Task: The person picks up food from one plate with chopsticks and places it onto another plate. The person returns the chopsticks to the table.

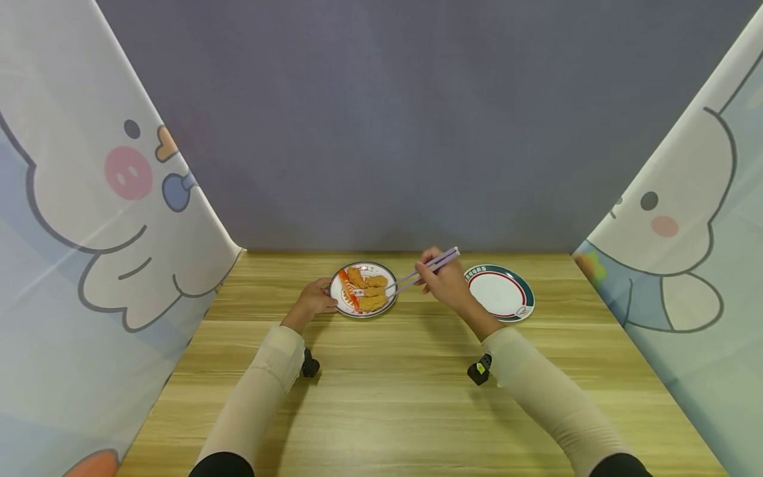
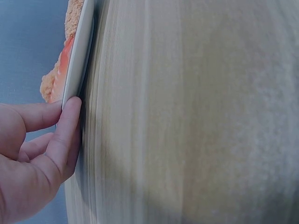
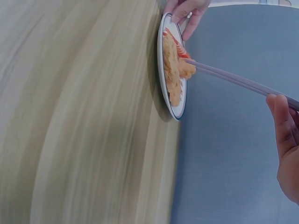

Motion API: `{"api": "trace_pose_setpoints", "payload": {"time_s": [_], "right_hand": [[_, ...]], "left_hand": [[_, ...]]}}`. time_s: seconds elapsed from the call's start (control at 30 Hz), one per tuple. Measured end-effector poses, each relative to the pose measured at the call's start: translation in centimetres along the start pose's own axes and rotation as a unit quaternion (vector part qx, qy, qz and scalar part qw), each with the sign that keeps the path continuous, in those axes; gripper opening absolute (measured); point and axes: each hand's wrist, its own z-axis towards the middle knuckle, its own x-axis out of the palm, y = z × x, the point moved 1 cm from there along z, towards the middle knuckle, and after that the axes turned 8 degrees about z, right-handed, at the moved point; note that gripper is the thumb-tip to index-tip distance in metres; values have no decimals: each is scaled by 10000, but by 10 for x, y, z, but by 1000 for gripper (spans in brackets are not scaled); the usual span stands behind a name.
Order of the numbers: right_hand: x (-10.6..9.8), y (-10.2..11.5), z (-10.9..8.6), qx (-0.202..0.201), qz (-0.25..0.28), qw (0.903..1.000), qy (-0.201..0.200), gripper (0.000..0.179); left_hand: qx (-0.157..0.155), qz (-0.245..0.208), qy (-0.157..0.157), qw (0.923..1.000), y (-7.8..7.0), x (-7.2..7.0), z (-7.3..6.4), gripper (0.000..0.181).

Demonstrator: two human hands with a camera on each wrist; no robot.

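The chopsticks [image 1: 440, 260] are gripped in the fingers of the right hand [image 1: 444, 283], their tips brought to the fried pieces [image 1: 372, 303] on the food plate [image 1: 365, 315]; whether a piece is pinched between them cannot be told. The left edge of that plate is pinched by the left hand [image 1: 316, 296], with the thumb laid over the rim and fingers placed beneath. Beside the fried pieces, on the left of the plate, a red-and-white crab stick [image 1: 348, 290] is seen. The food plate is held at the far part of the table [image 1: 387, 397], left of the other plate [image 1: 501, 293], which is partly hidden by the right arm and is banded in green and red. Both forearms are covered by pale sleeves [image 1: 253, 397]. The table is backed by a grey wall [image 1: 405, 132] and flanked by cartoon-printed sheets [image 1: 65, 199].
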Motion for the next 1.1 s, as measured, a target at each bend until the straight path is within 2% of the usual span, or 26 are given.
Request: {"api": "trace_pose_setpoints", "payload": {"time_s": [0.27, 0.37, 0.6, 0.73, 0.87, 1.1], "right_hand": [[8, -38, 4, 176, -183, 9992, -299, 12], [10, -39, 3, 289, -278, 9987, -320, 13], [16, -15, -2, 232, -272, 9989, -314, 12], [20, -10, -4, 252, -323, 9986, -329, 11], [23, -15, -4, 368, -189, 9985, -350, 10], [20, -46, -1, 405, -4, 9985, -365, 12]], "left_hand": [[-11, 1, 15, 10000, 0, 0, -1, 76], [-19, -3, 16, 10000, 0, 1, -1, 76], [7, 32, 15, 10000, 1, 1, -1, 75], [23, 26, -3, 10000, 1, 1, 0, 75], [26, -11, -6, 10000, 2, 1, 0, 74], [41, 4, -23, 10000, 2, 2, 1, 74]]}}
